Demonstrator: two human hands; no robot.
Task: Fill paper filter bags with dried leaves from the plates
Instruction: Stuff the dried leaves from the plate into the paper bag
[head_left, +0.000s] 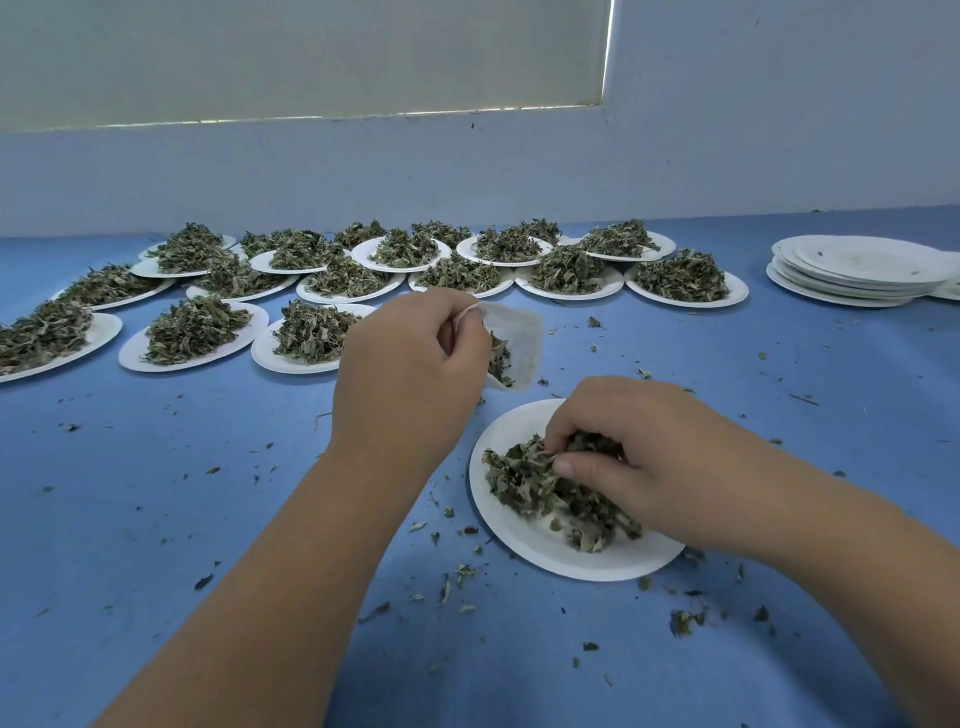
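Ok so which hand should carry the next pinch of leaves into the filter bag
Right. The right hand already grips dried leaves on the near plate. The left hand holds the filter bag open.

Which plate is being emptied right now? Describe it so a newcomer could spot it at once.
On the blue table, look at the near side, in front of the rows of heaped plates. One plate sits alone there, under the right hand, which is grabbing its leaves. Unlike the others, its pile is small and it sits just below the filter bag held in the left hand.
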